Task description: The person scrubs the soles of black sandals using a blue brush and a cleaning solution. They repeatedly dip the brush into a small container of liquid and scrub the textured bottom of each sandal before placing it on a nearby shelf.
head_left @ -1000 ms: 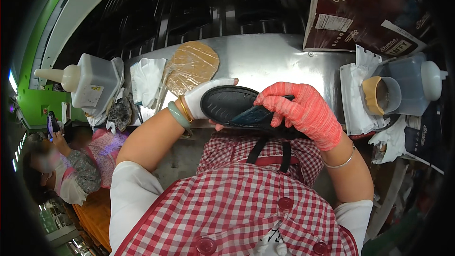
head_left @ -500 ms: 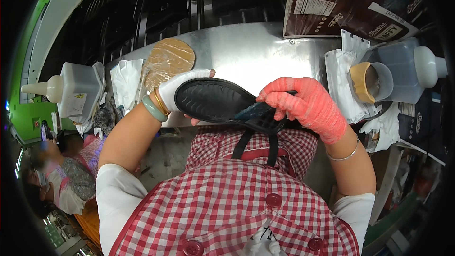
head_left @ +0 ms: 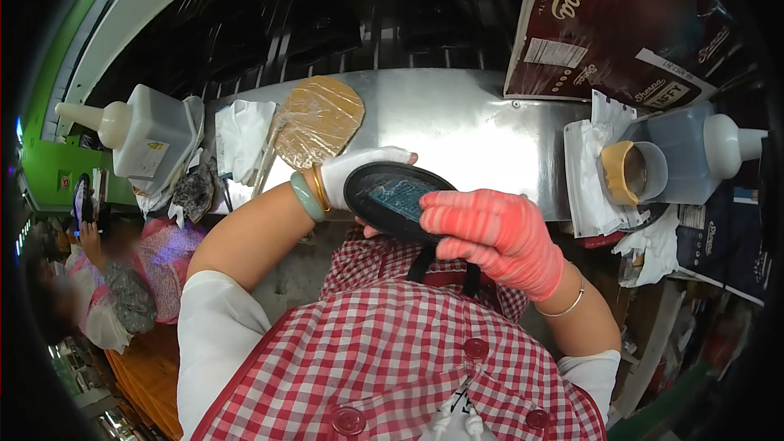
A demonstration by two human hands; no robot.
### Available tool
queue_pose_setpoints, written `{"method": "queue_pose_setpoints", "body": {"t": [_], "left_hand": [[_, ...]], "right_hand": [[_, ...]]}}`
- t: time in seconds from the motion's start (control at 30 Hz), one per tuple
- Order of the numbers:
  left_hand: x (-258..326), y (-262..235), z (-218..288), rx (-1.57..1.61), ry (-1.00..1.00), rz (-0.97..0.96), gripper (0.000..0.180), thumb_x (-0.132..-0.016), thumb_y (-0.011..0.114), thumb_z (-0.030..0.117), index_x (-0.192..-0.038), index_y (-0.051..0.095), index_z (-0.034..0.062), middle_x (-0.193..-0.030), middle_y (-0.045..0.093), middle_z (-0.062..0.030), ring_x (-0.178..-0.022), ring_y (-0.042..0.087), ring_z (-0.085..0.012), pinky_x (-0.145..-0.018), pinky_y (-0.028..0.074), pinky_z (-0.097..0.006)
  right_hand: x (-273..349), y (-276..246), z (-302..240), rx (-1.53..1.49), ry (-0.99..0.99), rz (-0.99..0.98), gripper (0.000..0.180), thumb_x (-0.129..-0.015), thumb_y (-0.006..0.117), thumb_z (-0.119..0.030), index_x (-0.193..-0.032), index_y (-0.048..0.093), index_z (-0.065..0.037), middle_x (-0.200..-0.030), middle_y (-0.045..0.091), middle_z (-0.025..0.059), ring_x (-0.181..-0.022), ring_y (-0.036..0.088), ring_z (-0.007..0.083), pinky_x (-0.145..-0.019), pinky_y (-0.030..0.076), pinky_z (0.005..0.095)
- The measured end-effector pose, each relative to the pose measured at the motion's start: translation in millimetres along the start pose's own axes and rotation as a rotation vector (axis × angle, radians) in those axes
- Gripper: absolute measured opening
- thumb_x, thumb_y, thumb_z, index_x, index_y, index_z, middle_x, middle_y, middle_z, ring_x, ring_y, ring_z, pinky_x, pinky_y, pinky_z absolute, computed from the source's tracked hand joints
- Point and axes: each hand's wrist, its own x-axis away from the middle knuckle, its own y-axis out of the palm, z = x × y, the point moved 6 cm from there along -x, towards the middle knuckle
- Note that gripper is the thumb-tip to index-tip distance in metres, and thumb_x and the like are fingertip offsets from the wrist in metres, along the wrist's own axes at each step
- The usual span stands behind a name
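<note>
A black shoe sole (head_left: 363, 207) with a raised rim is held tilted in front of my chest. My left hand (head_left: 359, 166), in a white fingerless glove, is closed round its far side, with a thumb or finger showing at the near edge. My right hand (head_left: 498, 237), in a coral knit glove, is closed over the other end of the sole, which it hides. At its fingertips, a flat blue-green piece (head_left: 398, 196) with a bristly or mesh-like texture lies against the sole's inside. How it is gripped is partly hidden by the fingers.
A metal bench (head_left: 457, 126) lies ahead, bearing a film-wrapped brown disc (head_left: 321, 121) and white cloth (head_left: 242, 137). Squeeze bottles stand at left (head_left: 151, 135) and right (head_left: 682, 155), the latter beside a clear cup (head_left: 649, 171). A maroon printed sheet (head_left: 604, 24) rises behind. Another person (head_left: 135, 286) sits at left.
The sole has moved right and slightly nearer me. My right hand has slid left along it, taking the blue-green piece toward the sole's left end. The view has shifted slightly.
</note>
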Motion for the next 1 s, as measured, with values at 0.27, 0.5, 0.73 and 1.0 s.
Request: {"method": "queue_pose_setpoints", "body": {"t": [0.27, 0.5, 0.73, 1.0], "left_hand": [[4.8, -29.1, -2.0, 0.008, 0.099, -0.183, 0.049, -0.087, 0.051, 0.043, -0.1, 0.061, -0.0031, -0.088, 0.067, -0.0182, -0.068, 0.065, -0.0235, -0.057, 0.052, -0.031], [30.9, 5.3, 4.9, 0.013, 0.137, -0.469, 0.058, -0.088, 0.049, 0.046, -0.115, 0.054, -0.0046, -0.101, 0.062, -0.0235, -0.085, 0.064, -0.0278, -0.067, 0.053, -0.038], [55.2, 55.4, 9.4, -0.218, 0.769, -0.241, 0.095, -0.068, 0.078, 0.038, -0.138, 0.023, 0.0045, -0.123, 0.047, -0.0125, -0.107, 0.054, -0.0264, -0.092, 0.046, -0.04], [78.2, 65.4, 39.1, -0.128, 1.506, -0.045, 0.061, -0.086, 0.054, 0.042, -0.133, 0.033, 0.0099, -0.135, 0.038, -0.0091, -0.12, 0.044, -0.0223, -0.1, 0.04, -0.037]], "right_hand": [[11.5, 12.7, -17.4, 0.385, -0.128, -0.196, 0.038, -0.066, 0.074, -0.01, -0.102, 0.063, -0.006, -0.104, 0.064, 0.0123, -0.087, 0.064, 0.0278, -0.073, 0.053, 0.0345], [21.0, -21.6, -37.7, 0.107, 0.036, -0.008, 0.027, -0.072, 0.072, -0.01, -0.096, 0.064, -0.001, -0.096, 0.066, 0.0143, -0.082, 0.066, 0.0263, -0.071, 0.053, 0.031], [54.5, -60.5, -34.9, -0.605, 0.116, 0.92, 0.028, -0.082, 0.065, -0.003, -0.109, 0.06, 0.002, -0.099, 0.065, 0.0175, -0.067, 0.062, 0.0132, -0.058, 0.05, 0.0219], [74.5, -67.5, 5.3, -0.684, 0.256, 1.234, 0.019, -0.089, 0.06, -0.017, -0.102, 0.058, -0.003, -0.084, 0.06, 0.0026, -0.055, 0.053, 0.0065, -0.051, 0.043, 0.0177]]}}
